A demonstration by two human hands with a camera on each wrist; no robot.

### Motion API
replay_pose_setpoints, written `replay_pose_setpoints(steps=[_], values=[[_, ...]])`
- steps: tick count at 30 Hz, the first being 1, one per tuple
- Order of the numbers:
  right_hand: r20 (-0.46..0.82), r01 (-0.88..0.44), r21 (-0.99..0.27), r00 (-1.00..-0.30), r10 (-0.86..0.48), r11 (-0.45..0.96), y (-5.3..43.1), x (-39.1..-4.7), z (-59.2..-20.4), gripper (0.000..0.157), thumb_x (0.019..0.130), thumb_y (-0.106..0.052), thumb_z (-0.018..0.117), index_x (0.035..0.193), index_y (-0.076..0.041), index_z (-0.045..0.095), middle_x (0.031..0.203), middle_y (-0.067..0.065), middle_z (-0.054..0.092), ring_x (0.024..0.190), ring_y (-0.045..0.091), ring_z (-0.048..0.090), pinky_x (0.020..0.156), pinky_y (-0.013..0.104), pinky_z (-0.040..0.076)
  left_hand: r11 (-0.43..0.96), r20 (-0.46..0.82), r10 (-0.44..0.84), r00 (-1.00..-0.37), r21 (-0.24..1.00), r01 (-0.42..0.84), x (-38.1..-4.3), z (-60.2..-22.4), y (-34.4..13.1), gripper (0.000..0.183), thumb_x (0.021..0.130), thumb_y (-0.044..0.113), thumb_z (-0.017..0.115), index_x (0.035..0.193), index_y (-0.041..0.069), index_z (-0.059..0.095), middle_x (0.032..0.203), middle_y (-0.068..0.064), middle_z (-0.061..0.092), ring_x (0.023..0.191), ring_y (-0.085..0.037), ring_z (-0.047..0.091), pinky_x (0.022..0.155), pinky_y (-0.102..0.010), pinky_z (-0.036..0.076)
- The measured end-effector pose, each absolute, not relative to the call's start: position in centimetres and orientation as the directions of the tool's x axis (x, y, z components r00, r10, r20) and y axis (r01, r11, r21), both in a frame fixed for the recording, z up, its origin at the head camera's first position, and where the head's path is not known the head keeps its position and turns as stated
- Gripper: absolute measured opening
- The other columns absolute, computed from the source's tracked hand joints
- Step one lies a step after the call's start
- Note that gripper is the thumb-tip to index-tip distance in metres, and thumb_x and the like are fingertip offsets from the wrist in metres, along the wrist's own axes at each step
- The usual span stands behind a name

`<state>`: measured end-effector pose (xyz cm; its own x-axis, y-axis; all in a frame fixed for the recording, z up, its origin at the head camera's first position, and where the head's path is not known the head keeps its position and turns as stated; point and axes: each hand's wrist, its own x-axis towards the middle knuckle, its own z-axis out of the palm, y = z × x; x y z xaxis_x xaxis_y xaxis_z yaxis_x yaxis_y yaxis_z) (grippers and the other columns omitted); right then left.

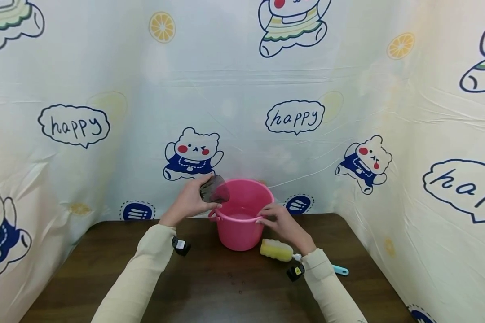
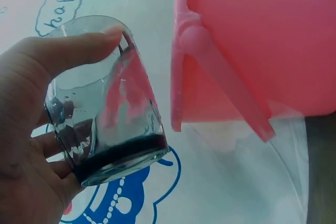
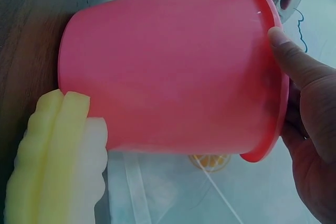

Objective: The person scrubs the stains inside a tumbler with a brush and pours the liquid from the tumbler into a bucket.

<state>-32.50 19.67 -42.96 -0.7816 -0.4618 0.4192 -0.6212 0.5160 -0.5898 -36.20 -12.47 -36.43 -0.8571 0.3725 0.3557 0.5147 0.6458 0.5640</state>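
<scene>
In the head view, my left hand grips a clear, greyish drinking glass at the left side of a pink bucket. The glass is tilted well over, with its side overlapping the bucket's rim in this view. Thumb and fingers wrap the glass in the left wrist view, where wet drops show on its wall. On the opposite side, my right hand holds the bucket's rim, its thumb outside and its other fingers partly hidden behind the rim. The bucket stands upright on the table.
A yellow and white sponge brush lies right of the bucket, under the right wrist; its blue handle end pokes out beyond the sleeve. Small drops dot the brown wooden table. A printed curtain hangs close behind the bucket.
</scene>
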Motion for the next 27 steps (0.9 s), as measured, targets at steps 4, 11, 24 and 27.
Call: replay_pose_setpoints(steps=[4,11,24,27], values=[[0.416,-0.614,-0.589,-0.788,-0.454,0.525,19.7,-32.5,-43.1,0.019,0.090,-0.008,0.077,0.105,-0.019,0.079,0.104,-0.007,0.070,0.099,0.013,0.062,0.083,0.033,0.061,0.659,0.364,0.383,-0.849,0.537,0.527,-36.8,-36.4,-12.4,0.098,0.074,0.027,0.092,0.154,0.003,0.041,0.148,-0.019,0.053,0.130,-0.039,0.052,0.100,-0.058,0.052],[0.431,-0.630,-0.581,-0.776,-0.461,0.516,19.7,-32.6,-43.1,0.019,0.090,-0.008,0.077,0.105,-0.018,0.079,0.104,-0.005,0.070,0.098,0.015,0.062,0.084,0.039,0.061,0.677,0.358,0.380,-0.853,0.520,0.520,-37.1,-36.3,-12.5,0.096,0.074,0.023,0.092,0.153,0.003,0.042,0.147,-0.020,0.053,0.131,-0.039,0.052,0.102,-0.058,0.051],[0.436,-0.636,-0.568,-0.771,-0.465,0.522,19.6,-32.7,-43.3,0.016,0.091,-0.015,0.076,0.105,-0.023,0.079,0.102,-0.012,0.068,0.098,0.010,0.060,0.084,0.032,0.060,0.734,0.371,0.368,-0.853,0.447,0.511,-36.6,-36.0,-11.6,0.096,0.070,0.021,0.094,0.153,0.010,0.047,0.150,-0.015,0.053,0.139,-0.039,0.044,0.105,-0.059,0.048],[0.443,-0.645,-0.567,-0.763,-0.472,0.512,19.6,-32.7,-43.2,0.014,0.092,-0.017,0.075,0.104,-0.023,0.079,0.101,-0.011,0.068,0.097,0.011,0.060,0.083,0.035,0.061,0.743,0.368,0.363,-0.856,0.440,0.504,-36.4,-35.9,-11.5,0.096,0.071,0.021,0.094,0.153,0.009,0.046,0.152,-0.016,0.051,0.141,-0.040,0.042,0.105,-0.060,0.047]])
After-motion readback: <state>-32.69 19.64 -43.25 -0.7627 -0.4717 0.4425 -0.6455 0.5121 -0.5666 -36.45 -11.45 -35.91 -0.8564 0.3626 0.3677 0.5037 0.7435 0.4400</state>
